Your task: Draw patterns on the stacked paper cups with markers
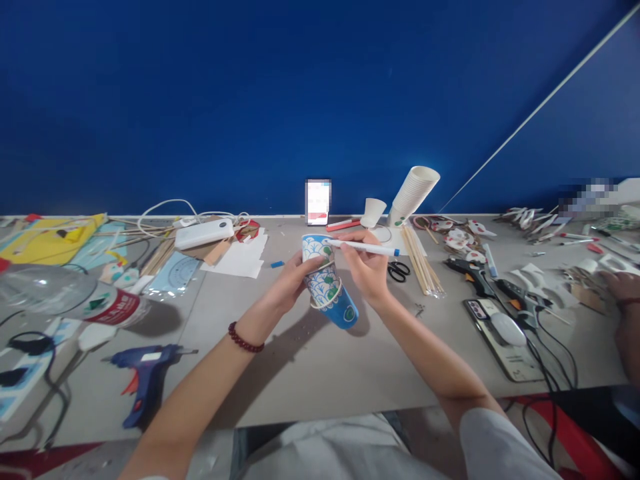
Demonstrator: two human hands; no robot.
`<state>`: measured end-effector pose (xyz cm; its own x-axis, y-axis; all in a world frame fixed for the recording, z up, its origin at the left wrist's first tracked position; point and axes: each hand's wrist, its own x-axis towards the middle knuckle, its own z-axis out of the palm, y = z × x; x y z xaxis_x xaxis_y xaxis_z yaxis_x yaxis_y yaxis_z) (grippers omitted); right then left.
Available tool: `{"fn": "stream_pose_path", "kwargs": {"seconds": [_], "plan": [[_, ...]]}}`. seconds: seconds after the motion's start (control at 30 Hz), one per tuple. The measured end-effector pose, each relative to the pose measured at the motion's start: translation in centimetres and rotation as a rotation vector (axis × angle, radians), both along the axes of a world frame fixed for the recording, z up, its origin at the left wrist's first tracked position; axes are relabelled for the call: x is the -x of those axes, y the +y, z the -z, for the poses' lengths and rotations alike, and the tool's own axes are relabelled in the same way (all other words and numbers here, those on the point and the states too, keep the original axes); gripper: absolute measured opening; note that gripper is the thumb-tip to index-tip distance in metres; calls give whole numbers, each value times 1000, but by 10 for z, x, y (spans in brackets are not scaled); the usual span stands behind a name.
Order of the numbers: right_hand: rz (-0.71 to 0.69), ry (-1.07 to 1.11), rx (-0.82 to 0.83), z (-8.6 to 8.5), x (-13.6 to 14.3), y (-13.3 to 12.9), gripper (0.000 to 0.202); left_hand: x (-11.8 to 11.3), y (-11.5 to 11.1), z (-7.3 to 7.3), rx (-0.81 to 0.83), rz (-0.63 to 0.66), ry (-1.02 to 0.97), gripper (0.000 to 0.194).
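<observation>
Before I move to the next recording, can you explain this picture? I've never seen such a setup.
There is no machine here: a person works with two bare hands, seen from a camera worn on the head, looking forward and down. The left hand holds a stack of patterned cups; the right hand holds a white marker pointed at the top cup. On the grey table lie a blue glue gun, a plastic bottle, scissors and wooden sticks, with plain white cups behind. Another person's hand shows at the right edge.
</observation>
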<state>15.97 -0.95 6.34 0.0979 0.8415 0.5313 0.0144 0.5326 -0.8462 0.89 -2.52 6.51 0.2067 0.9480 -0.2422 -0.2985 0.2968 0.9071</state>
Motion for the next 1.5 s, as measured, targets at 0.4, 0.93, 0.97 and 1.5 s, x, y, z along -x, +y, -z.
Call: {"fn": "stream_pose_path", "kwargs": {"seconds": [0.4,0.93,0.97,1.5], "plan": [[6,-12,22,-2,-1,1,3,1,0,-1,11,-18,5,40],[-34,33,15,-1,-2,2,3,3,2,2,-3,-4,5,44],[-32,37,11,-1,-2,2,3,4,2,2,-9,-1,6,44],[-6,5,-6,1,-3,3,6,4,2,0,-8,19,31,49]]}}
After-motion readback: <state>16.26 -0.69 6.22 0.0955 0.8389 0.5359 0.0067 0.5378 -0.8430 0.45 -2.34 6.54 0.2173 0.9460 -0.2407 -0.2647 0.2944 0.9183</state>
